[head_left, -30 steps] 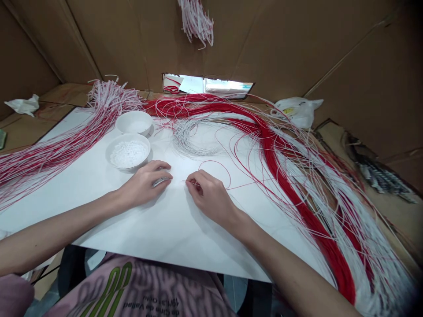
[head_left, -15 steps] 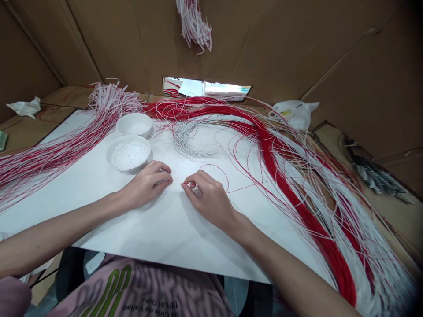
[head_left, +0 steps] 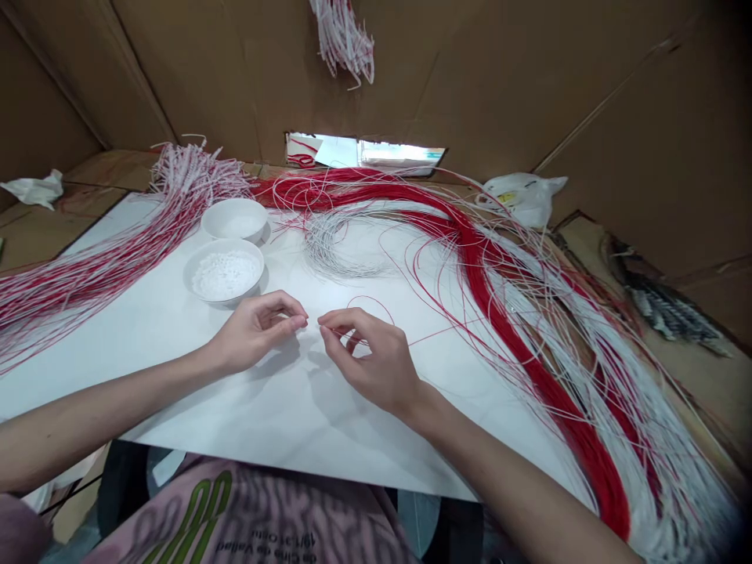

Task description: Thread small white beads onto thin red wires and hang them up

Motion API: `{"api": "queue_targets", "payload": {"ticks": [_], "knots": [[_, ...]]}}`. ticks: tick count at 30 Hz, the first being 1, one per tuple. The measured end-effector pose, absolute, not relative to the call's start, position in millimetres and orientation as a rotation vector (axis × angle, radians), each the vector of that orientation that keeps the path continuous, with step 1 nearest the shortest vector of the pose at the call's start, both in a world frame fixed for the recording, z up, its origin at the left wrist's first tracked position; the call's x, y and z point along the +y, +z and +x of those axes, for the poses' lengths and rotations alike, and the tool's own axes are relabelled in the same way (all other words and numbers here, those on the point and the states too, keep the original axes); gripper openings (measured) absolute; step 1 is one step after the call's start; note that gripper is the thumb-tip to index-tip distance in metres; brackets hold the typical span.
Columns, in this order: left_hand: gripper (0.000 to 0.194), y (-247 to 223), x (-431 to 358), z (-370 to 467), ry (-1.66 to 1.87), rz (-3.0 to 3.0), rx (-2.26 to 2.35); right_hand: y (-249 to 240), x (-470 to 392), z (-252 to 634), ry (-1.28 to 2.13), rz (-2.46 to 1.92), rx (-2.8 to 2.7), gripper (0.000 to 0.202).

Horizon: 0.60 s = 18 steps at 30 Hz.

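Note:
My right hand point(head_left: 376, 356) pinches the end of a thin red cord point(head_left: 370, 297) between thumb and forefinger. The cord loops behind that hand and runs off toward the strands on the right. My left hand point(head_left: 255, 329) faces it, a small gap between the two sets of fingertips. Its thumb and forefinger are closed together at the tips, and whatever is between them is too small to name. Just beyond the left hand stands a white bowl point(head_left: 220, 298) of small white pieces. Another white bowl point(head_left: 207, 225) sits behind it; its contents are hard to make out.
A bundle of red and white cords point(head_left: 487, 290) curves along the right side. A coil of pale cord point(head_left: 329, 254) lies mid-table. Red strands with white ends point(head_left: 193, 176) spread left. Cardboard walls point(head_left: 205, 70) enclose the white table point(head_left: 282, 415); a plastic bag point(head_left: 522, 200) rests back right.
My left hand has turned and lifted off the table, its thumb and forefinger now closed at the tips near the right fingertips. The right hand has shifted slightly, still pinching the cord.

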<state>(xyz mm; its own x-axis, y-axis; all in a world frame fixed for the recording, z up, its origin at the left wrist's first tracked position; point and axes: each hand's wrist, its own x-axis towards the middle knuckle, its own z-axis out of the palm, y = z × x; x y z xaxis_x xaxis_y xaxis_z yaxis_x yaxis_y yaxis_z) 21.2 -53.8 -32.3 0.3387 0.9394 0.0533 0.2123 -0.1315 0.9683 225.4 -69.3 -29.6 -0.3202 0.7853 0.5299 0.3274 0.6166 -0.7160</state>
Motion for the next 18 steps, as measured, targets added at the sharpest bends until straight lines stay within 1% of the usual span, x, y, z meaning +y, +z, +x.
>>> {"api": "queue_targets", "payload": {"ticks": [4, 8, 10, 13, 18], "knots": [[0.008, -34.9, -56.3, 19.8, 0.976, 2.041, 1.156, -40.1, -59.5, 226.5, 0.646, -1.086, -1.863, 0.006], [0.01, -35.5, -60.6, 22.3, 1.018, 2.378, 0.981, -48.9, -49.6, 226.8, 0.73, -1.275, -1.704, 0.009], [0.014, -35.6, -65.4, 26.2, 1.002, 2.443, 0.867, -49.9, -47.2, 226.9, 0.759, -1.298, -1.672, 0.01], [0.02, -35.5, -77.1, 35.7, 0.882, 2.484, 0.686, -49.5, -45.8, 227.5, 0.761, -1.288, -1.679, 0.011], [0.02, -38.3, -97.0, 60.4, 0.669, 2.421, 0.481, -52.0, -43.5, 229.3, 0.698, -1.276, -1.695, 0.008]]}}
